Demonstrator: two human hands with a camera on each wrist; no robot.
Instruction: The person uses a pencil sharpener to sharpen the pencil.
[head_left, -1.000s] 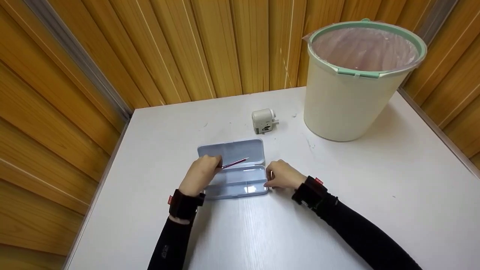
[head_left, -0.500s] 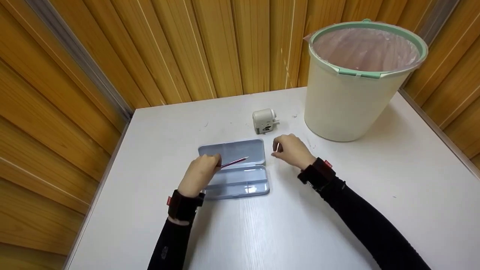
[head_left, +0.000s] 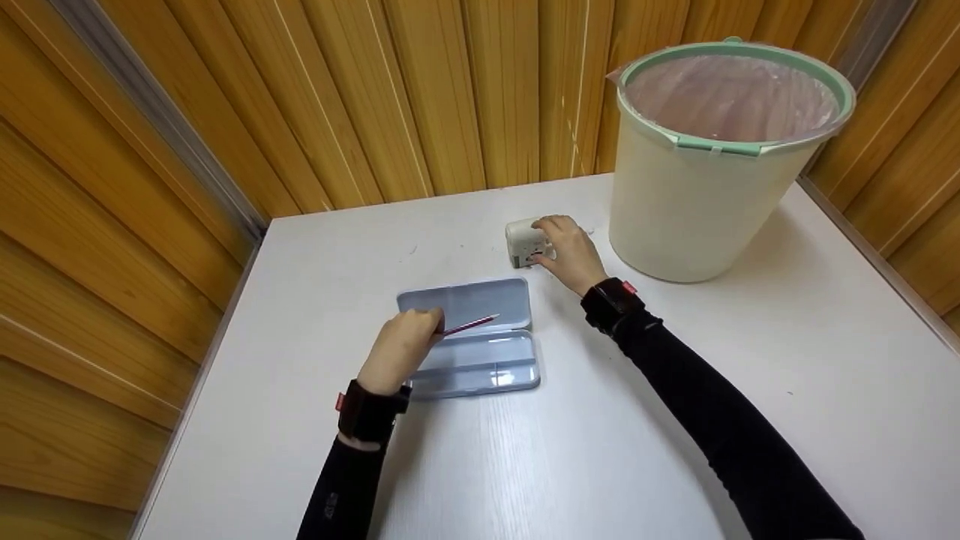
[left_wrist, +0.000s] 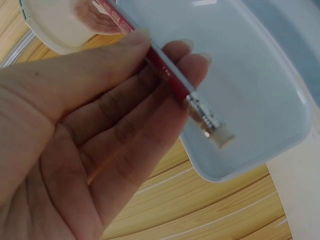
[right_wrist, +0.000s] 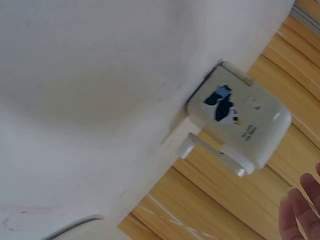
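Observation:
Above the open light-blue pencil case (head_left: 480, 300), my left hand (head_left: 401, 349) pinches a red pencil (head_left: 471, 325). Its sharpened tip points right, and the white eraser end (left_wrist: 222, 136) sticks out past the fingertips in the left wrist view. My right hand (head_left: 574, 251) is at the right side of a small white crank pencil sharpener (head_left: 520, 241), thumb and fingers spread and overlapping it in the head view. In the right wrist view the sharpener (right_wrist: 240, 115) shows a penguin picture and its crank handle (right_wrist: 212, 150), with fingertips (right_wrist: 296, 212) apart from it at the lower right.
A tall cream bin (head_left: 675, 202) with a green rim and clear liner stands at the back right of the white table (head_left: 600, 450). Wood-patterned walls (head_left: 420, 97) close off the back and sides. Small dark specks lie around the sharpener.
My right hand has left the right edge of the pencil case and moved forward to the sharpener, its fingers spreading. My left hand with the pencil has stayed almost still.

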